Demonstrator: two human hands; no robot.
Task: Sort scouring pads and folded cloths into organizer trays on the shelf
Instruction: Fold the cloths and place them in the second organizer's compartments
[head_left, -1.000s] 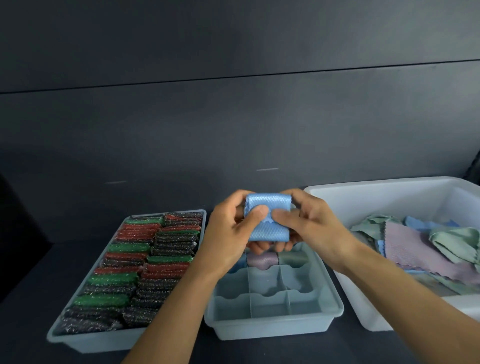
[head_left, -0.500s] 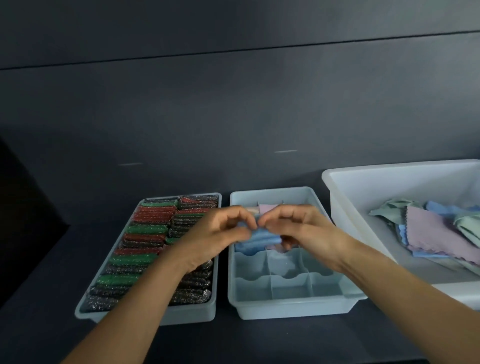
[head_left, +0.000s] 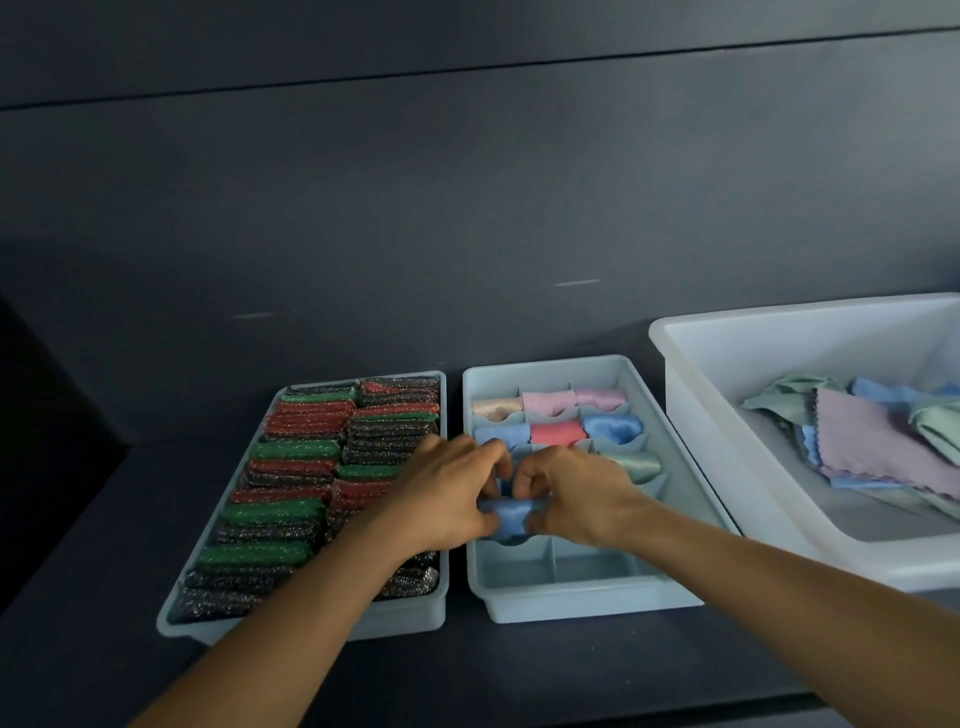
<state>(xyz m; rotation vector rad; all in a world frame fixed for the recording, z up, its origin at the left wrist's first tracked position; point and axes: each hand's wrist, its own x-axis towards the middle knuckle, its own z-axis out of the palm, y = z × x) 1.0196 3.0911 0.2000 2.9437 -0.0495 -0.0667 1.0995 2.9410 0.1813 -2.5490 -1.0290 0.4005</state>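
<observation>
While both hands (head_left: 452, 499) (head_left: 571, 493) pinch the blue cloth (head_left: 511, 517) by its ends, its long axis lies crosswise over the divider tray's (head_left: 644, 597) left cell.

The scene is dim, the dark wall (head_left: 467, 182) and shelf (head_left: 78, 597) swallowing most of the light. Soft light falls from above and in front, brightest on the white bin (head_left: 805, 353) (its rim nearly washes out). The scouring pads (head_left: 311, 467) glint in tiny specks, and the blue cloth (head_left: 510, 518) shows a satin sheen. The far left corner falls to black. Wall seams bow toward the edges. The left hand (head_left: 447, 499) and right hand (head_left: 576, 493) look slightly soft.
</observation>
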